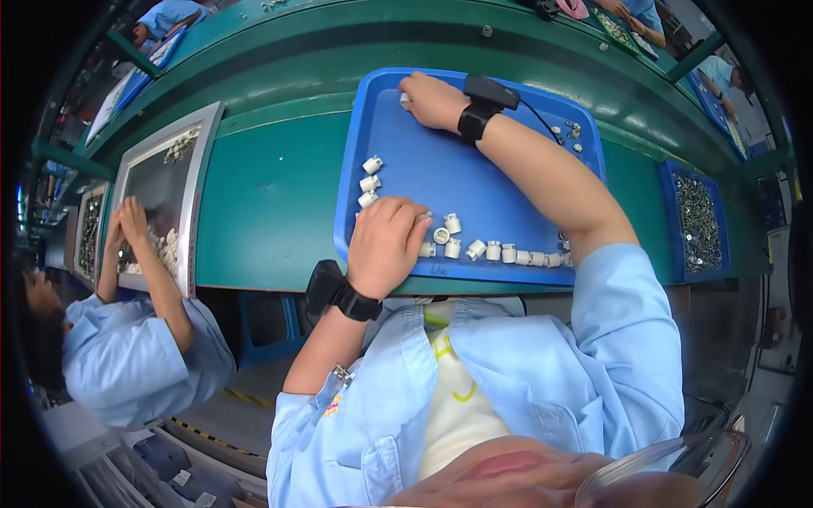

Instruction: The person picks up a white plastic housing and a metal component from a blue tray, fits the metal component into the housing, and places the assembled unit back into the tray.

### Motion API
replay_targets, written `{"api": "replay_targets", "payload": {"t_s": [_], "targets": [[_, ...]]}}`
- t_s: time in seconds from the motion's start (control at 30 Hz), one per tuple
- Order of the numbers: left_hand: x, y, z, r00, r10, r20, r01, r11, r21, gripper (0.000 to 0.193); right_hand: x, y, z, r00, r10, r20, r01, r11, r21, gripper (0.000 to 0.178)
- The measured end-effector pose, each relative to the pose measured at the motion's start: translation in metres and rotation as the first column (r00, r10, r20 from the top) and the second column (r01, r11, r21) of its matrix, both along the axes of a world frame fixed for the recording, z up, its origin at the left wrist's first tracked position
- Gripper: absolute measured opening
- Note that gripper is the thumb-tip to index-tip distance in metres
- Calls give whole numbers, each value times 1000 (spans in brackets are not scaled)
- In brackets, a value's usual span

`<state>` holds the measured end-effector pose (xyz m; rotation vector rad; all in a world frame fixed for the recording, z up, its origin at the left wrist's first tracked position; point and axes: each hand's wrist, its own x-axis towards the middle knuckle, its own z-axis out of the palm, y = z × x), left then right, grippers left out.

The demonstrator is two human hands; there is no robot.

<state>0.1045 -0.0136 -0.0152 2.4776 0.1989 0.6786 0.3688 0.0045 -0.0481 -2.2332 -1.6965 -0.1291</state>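
Resting palm-down near the tray's near edge, the left hand covers small white cylindrical plastic caps lined along the shallow blue plastic tray, fingers curled loosely together. A careless sweep could roll caps off. At the far edge, the right hand pinches one white cap.

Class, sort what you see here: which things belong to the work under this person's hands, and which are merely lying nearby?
In hand:
blue tray
small white parts
left hand
right hand

Lying about:
bin of small metal parts
grey tray, used by a co-worker
green bench
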Motion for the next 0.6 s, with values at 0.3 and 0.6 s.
{"api": "replay_targets", "payload": {"t_s": [0.3, 0.6], "targets": [[9, -2, 5, 989, 58, 137, 52, 729, -683, 19, -74, -84, 73, 732, 175, -659, -104, 984, 147, 17], [11, -33, 4, 957, -228, 179, 223, 186, -957, 36, -124, -192, 92, 914, 327, -238, -243, 914, 325, 24]]}}
